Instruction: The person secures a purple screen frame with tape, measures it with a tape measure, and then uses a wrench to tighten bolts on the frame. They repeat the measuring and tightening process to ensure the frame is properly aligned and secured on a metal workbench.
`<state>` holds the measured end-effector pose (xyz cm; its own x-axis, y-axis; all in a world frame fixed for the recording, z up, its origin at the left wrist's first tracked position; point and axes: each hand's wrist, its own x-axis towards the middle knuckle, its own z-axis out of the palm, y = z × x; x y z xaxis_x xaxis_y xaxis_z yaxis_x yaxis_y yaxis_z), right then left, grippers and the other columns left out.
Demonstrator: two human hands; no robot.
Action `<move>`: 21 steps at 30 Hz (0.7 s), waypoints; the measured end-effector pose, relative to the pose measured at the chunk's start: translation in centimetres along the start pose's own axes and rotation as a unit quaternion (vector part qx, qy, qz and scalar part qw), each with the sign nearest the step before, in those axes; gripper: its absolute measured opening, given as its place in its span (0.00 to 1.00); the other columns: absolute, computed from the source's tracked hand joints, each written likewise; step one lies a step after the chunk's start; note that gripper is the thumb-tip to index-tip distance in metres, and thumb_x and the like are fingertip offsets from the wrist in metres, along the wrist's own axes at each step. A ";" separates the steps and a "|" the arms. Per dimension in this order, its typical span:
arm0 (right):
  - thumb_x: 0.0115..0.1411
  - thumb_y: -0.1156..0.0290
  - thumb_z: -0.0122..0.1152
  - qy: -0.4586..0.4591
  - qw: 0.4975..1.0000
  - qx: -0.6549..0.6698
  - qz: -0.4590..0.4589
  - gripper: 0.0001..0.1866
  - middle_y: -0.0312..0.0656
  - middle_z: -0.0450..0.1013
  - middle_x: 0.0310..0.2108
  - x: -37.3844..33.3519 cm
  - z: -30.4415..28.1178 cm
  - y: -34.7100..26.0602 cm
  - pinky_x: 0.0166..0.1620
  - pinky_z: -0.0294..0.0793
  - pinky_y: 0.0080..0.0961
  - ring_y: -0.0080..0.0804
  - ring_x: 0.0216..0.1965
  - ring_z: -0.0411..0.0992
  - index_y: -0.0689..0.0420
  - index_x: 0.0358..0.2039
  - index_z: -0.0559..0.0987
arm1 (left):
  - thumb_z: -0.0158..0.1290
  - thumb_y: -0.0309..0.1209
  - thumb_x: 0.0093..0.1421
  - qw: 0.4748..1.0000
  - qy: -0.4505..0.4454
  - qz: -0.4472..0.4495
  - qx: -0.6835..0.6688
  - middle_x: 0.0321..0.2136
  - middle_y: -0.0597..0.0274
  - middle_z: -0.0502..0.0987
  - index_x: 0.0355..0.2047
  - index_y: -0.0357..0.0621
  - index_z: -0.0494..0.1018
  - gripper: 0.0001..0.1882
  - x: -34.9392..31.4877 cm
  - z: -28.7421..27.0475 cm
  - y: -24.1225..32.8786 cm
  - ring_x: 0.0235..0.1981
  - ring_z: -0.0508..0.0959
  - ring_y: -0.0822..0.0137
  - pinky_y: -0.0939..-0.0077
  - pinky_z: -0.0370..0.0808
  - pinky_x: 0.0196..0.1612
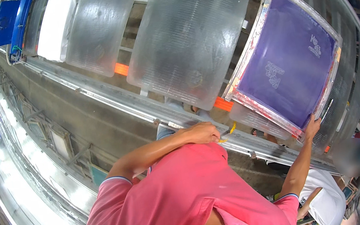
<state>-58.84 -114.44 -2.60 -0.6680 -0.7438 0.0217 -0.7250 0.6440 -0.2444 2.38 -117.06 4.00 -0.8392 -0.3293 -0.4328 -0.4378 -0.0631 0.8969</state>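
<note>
A screen printing frame with purple mesh and a paint-stained metal rim lies tilted over the grey pallets on the right. White line designs show on its mesh. My right hand is closed on the frame's near right corner, arm stretched out. In front of my body, my left hand is curled at the metal rail. A yellow strip shows by its fingertips; whether the fingers hold it is hidden. Left of the screen lies a large translucent grey pallet.
Further left are another grey pallet and one bearing white cloth. Orange pieces sit between pallets. A blue machine part stands far left. A person in a white shirt is close on my right. Frames lean below a long rack at left.
</note>
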 end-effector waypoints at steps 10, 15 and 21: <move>0.63 0.55 0.62 -0.070 0.978 0.194 0.031 0.27 0.49 0.78 0.39 -5.0 -9.7 -7.0 0.48 0.71 0.32 0.34 0.40 0.74 0.71 0.47 0.78 | 0.58 0.34 0.58 0.997 0.012 0.060 -0.050 0.32 0.52 0.81 0.38 0.42 0.82 0.11 -2.4 1.4 0.0 0.38 0.80 0.52 0.60 0.74 0.41; 0.63 0.55 0.62 -0.063 0.981 0.185 0.022 0.24 0.46 0.78 0.36 -10.2 -4.4 -12.2 0.45 0.71 0.33 0.33 0.38 0.73 0.67 0.44 0.78 | 0.60 0.34 0.57 0.996 -0.017 0.084 -0.038 0.32 0.53 0.80 0.37 0.42 0.83 0.11 -3.7 2.9 0.2 0.37 0.79 0.53 0.61 0.73 0.40; 0.61 0.56 0.65 -0.094 0.961 0.258 0.024 0.25 0.52 0.78 0.37 -18.6 4.1 -23.6 0.47 0.71 0.38 0.41 0.37 0.74 0.68 0.44 0.77 | 0.60 0.35 0.56 0.994 -0.035 0.087 -0.046 0.31 0.54 0.79 0.35 0.42 0.83 0.11 -5.6 4.7 -0.7 0.36 0.79 0.53 0.60 0.72 0.38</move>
<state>-28.65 -116.57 -1.18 -0.6216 -0.7656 -0.1657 -0.4822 0.5407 -0.6894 5.84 -110.74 5.34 -0.9218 -0.2764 -0.2718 -0.2546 -0.0971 0.9622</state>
